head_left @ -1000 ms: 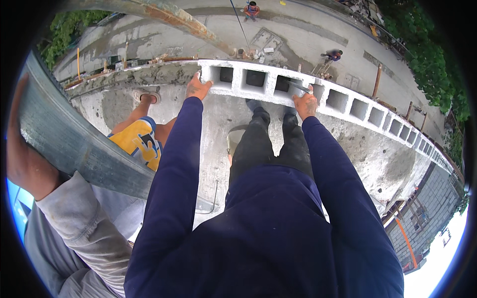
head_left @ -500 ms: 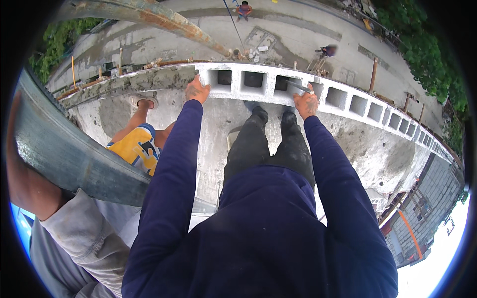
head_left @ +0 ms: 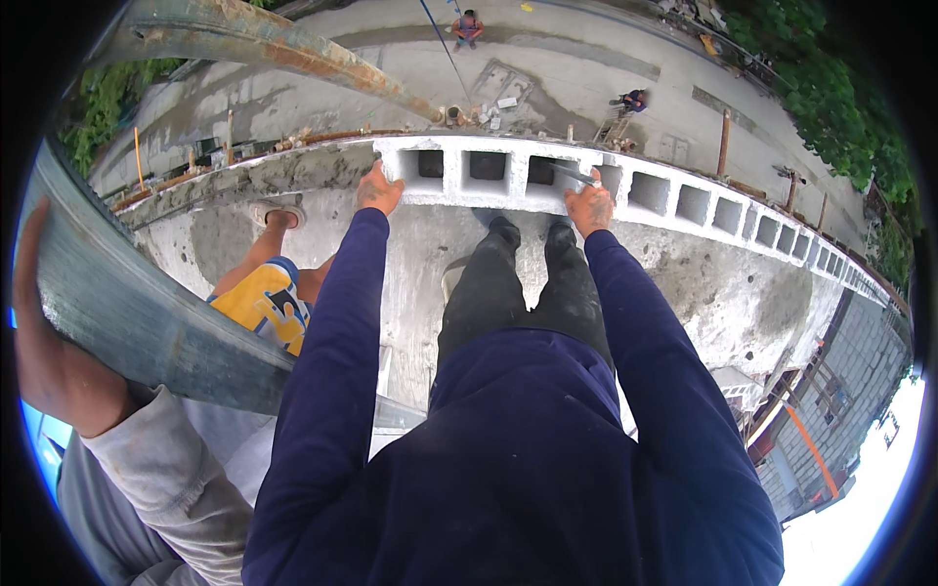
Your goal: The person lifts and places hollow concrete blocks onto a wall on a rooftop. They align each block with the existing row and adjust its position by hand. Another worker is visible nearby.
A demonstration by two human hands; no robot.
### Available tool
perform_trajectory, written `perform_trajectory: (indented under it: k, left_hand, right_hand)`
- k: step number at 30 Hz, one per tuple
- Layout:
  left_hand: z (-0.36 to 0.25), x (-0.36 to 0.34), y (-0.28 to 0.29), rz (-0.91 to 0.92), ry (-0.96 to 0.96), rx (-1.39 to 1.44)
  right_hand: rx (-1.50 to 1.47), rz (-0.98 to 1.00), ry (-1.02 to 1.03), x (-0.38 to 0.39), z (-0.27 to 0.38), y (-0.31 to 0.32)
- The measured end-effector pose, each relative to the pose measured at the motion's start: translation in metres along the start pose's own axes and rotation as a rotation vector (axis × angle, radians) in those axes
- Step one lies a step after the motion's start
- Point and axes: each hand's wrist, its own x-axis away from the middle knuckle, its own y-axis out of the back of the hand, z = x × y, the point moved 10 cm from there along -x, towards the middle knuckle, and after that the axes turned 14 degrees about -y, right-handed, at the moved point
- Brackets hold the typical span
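A white hollow concrete block (head_left: 515,200) sits at the left end of a row of such blocks on top of the wall. My left hand (head_left: 379,188) is closed around its left end, the thumb on the near side. Against the block's near right corner my right hand (head_left: 590,207) is closed too, with a thin dark tool (head_left: 569,172) in its grip. That tool lies slantwise over the block's right-hand hollow; its exact kind does not show clearly. The fingers on the far sides are partly hidden.
Wet grey mortar (head_left: 283,171) covers the wall top on the left. The block row (head_left: 733,213) curves away right. A large metal beam (head_left: 147,273) and a rusty pipe (head_left: 293,37) cross the left. Co-workers are close by at left; two people are on the street below.
The wall, block and both hands appear slightly further left in the picture, with the block a little lower. Both hands keep their grip on the block.
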Motion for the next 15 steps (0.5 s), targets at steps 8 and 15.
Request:
perform_trajectory:
  k: [8, 15]
  left_hand:
    - [0.002, -0.004, 0.004, -0.029, -0.061, 0.024]
    - [0.009, -0.012, 0.006, -0.019, -0.031, 0.093]
  right_hand:
    - [0.018, 0.102, -0.048, -0.003, 0.0, 0.007]
    - [0.162, 0.243, 0.052, -0.022, -0.002, -0.021]
